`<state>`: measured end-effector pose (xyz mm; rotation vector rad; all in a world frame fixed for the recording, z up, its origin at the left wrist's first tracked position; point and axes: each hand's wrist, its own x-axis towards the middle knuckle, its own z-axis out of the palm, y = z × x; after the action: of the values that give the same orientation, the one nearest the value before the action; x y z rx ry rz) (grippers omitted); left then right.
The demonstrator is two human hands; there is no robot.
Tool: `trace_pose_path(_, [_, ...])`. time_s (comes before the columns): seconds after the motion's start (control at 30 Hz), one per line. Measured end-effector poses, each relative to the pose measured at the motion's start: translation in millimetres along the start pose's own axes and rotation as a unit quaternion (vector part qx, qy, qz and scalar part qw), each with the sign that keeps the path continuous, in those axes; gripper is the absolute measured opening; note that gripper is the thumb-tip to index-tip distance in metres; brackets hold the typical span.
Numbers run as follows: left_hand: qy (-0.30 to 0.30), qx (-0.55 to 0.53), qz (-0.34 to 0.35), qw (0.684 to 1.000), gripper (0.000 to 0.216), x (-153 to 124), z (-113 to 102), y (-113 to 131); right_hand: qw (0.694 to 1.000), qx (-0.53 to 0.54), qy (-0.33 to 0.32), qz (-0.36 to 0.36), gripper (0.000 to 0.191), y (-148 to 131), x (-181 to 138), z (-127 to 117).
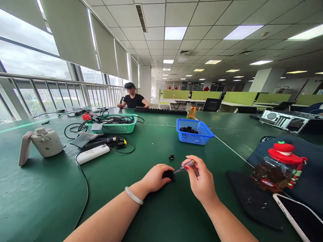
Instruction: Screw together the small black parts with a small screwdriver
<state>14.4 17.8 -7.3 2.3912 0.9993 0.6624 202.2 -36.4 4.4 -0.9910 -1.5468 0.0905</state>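
My left hand [157, 177] is closed around a small black part [168, 174] resting on the green table [106, 198]. Between the thumb and fingers of my right hand [202, 178] is a small screwdriver [185, 166] with a clear handle. It tilts down to the left, and its tip meets or nearly meets the black part; I cannot tell which. A little beyond my hands lies a small round black piece with lighter spots [172, 157]. Farther back stands a blue basket [195, 139] with several black pieces inside.
At the left are a green basket [116, 128] of cables, a white power strip [93, 154] and a beige bottle [47, 143]. On the right stand a red-lidded jar [272, 171], a black mat [252, 198] and a phone [300, 215]. Another person [133, 99] sits at the far end.
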Motion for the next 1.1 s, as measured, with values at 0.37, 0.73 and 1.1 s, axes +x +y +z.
trace_pose_path(0.37, [0.009,-0.011,0.021,1.0,0.04,0,2,1,0.998,0.003,-0.065,-0.012,0.021,0,-4,15])
trace_pose_path(0.73, [0.037,-0.006,0.036,0.999,0.043,-3,-2,8,0.999,0.009,-0.044,-0.004,0.016,-1,-3,11])
trace_pose_path(1.1, [0.195,0.133,-0.079,0.968,0.046,-3,0,9,0.995,-0.028,0.082,0.058,0.018,19,6,-4])
